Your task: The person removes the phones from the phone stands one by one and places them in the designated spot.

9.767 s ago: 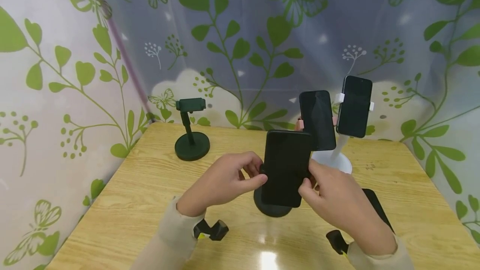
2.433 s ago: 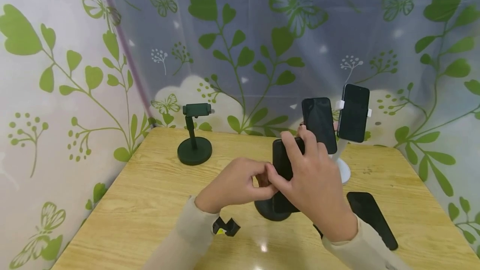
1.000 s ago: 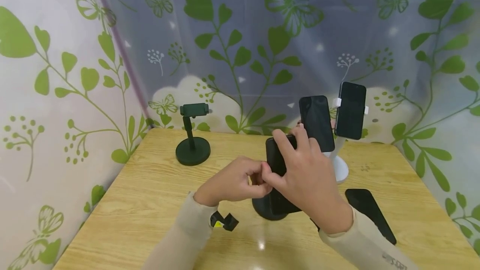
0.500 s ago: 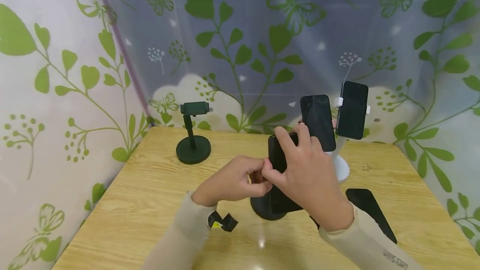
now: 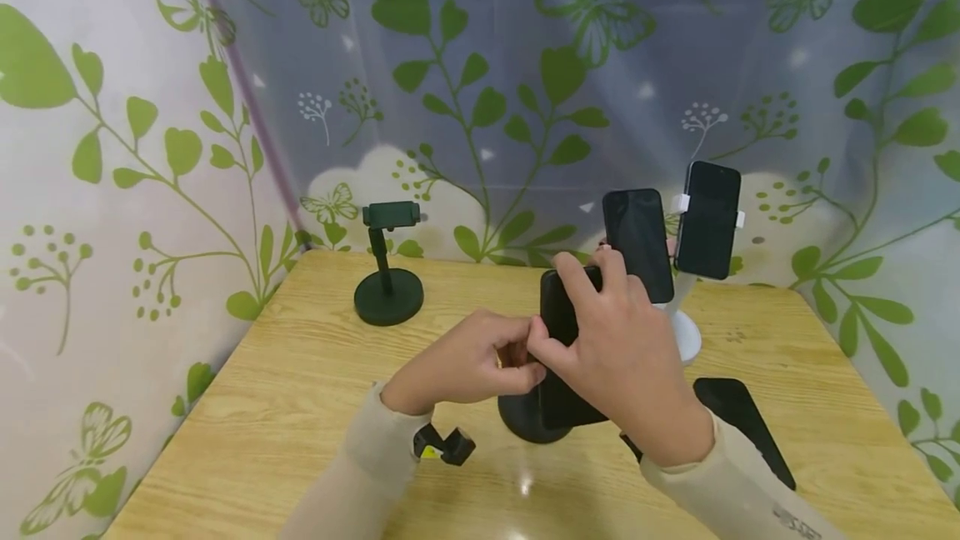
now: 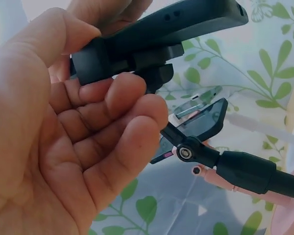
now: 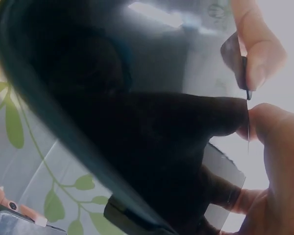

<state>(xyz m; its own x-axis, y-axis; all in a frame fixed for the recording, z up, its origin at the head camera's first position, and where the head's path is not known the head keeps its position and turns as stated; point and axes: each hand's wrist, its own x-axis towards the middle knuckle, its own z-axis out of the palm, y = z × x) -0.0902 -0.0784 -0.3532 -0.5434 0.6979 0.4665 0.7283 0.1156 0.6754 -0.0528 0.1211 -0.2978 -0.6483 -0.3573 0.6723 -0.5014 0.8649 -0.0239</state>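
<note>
A black smartphone (image 5: 557, 298) stands upright and slightly leaned back in a black phone stand (image 5: 534, 425). My left hand (image 5: 472, 361) pinches the left end of the stand's clamp (image 6: 90, 61), thumb on one side and curled fingers on the other, as the left wrist view shows. Across the phone's front reaches my right hand (image 5: 626, 352), holding it with fingertips at the top and right and the thumb at the left edge beside my left fingers. The right wrist view shows the glossy screen (image 7: 122, 132) close up. The phone's right edge is hidden behind my right hand.
An unloaded dark green phone stand (image 5: 387, 298) is at the back left. Back right, one phone (image 5: 639, 244) sits in a pink stand and another (image 5: 708, 219) in a white stand. A further phone (image 5: 745, 427) lies flat near my right forearm. Patterned cloth walls enclose the table.
Since the oldest frame, my right hand has moved from the phone's right edge to across its front, its thumb now at the left edge. Over the last second both hands have barely moved.
</note>
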